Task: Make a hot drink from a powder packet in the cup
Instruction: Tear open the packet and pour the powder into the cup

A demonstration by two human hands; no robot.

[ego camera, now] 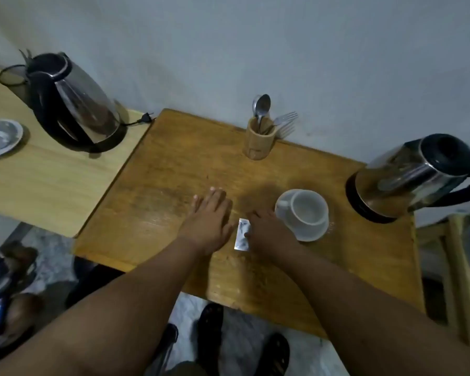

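A small silver powder packet (241, 234) lies flat on the wooden table (174, 172), between my two hands. My left hand (210, 218) rests palm down on the table just left of the packet, fingers spread, holding nothing. My right hand (269, 232) lies over the packet's right edge, with its thumb touching the packet. A white cup (308, 208) sits empty on a saucer (314, 236) just right of my right hand. A steel electric kettle (407, 175) with a black handle stands at the table's right edge.
A wooden holder (259, 141) with spoons and forks stands at the back near the wall. On a lower table to the left are a second kettle (76, 104), its loose plug (145, 118) and white dishes (0, 137). A wooden chair (456, 267) is at the right.
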